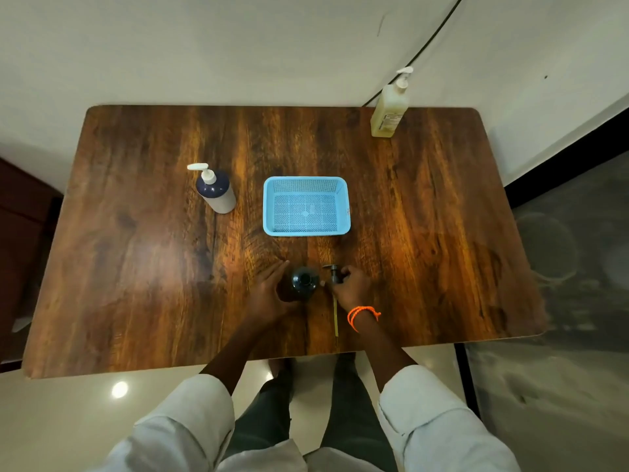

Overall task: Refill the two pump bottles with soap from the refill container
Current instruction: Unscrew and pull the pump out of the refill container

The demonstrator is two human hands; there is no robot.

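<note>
Dark bottle [304,282] stands against straight left fingers [272,272]; right fingers [344,274] pinch its pump [334,273].

A dark wooden table [136,267] stands against a pale wall [238,46] on glossy tiles [68,420] (lamp glare showing).

Dark streaked brown grain is showing across the table [136,250]. On it, a light blue perforated basket [306,206] is sitting; left of it, a navy-and-grey bottle [218,192] is wearing a white pump; far right, a pale yellow bottle [389,110].
</note>
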